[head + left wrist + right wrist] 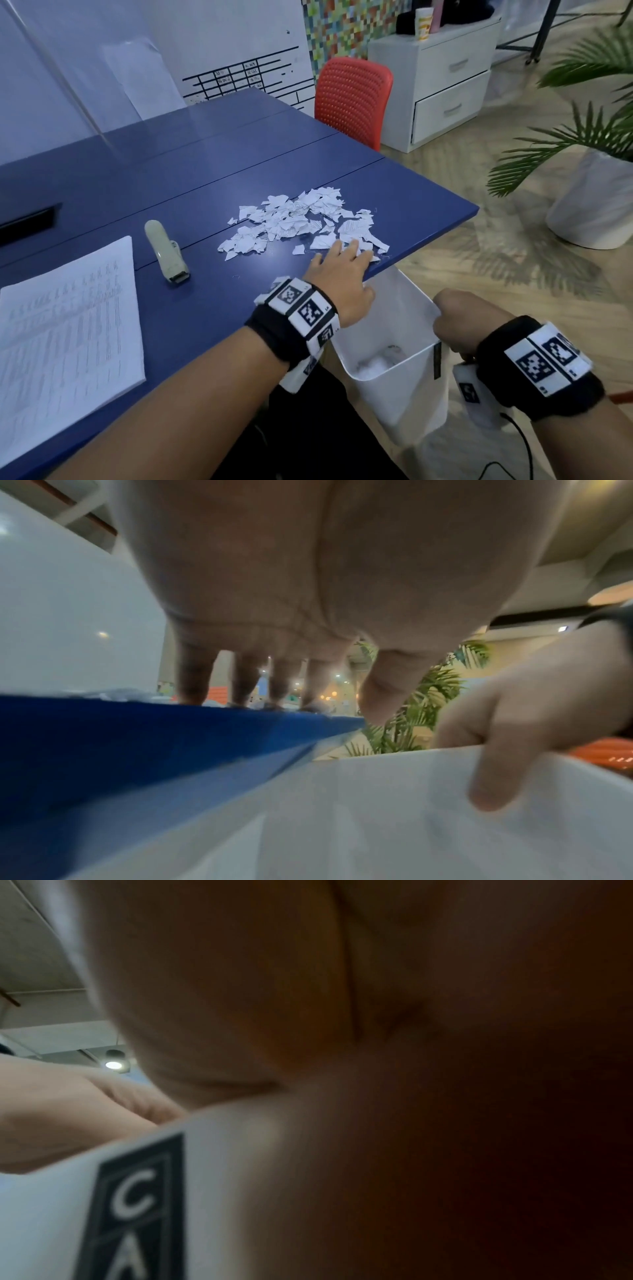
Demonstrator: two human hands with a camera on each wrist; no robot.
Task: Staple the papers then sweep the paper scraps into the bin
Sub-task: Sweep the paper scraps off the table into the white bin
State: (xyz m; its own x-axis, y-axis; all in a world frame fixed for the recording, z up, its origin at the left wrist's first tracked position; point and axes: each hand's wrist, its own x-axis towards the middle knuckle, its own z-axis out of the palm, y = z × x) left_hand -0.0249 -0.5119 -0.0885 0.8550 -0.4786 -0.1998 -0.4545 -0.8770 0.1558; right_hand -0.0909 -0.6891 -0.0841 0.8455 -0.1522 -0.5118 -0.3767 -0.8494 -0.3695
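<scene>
A heap of torn white paper scraps [298,221] lies near the right front corner of the blue table [205,164]. My left hand [337,270] lies flat with straight fingers [193,680] on the near edge of the heap, by the table's edge. My right hand [455,315] grips the rim of a white bin [404,370] held just below that edge, thumb [493,780] inside the bin's wall [394,818]. A few scraps lie in the bin. The stack of printed papers [68,335] lies at the front left, a beige stapler [166,251] beside it.
A red chair [352,99] stands at the table's far right end, a white drawer cabinet [445,85] behind it. A potted palm [589,164] in a white pot stands on the floor to the right. A black slot [27,222] sits in the tabletop at left.
</scene>
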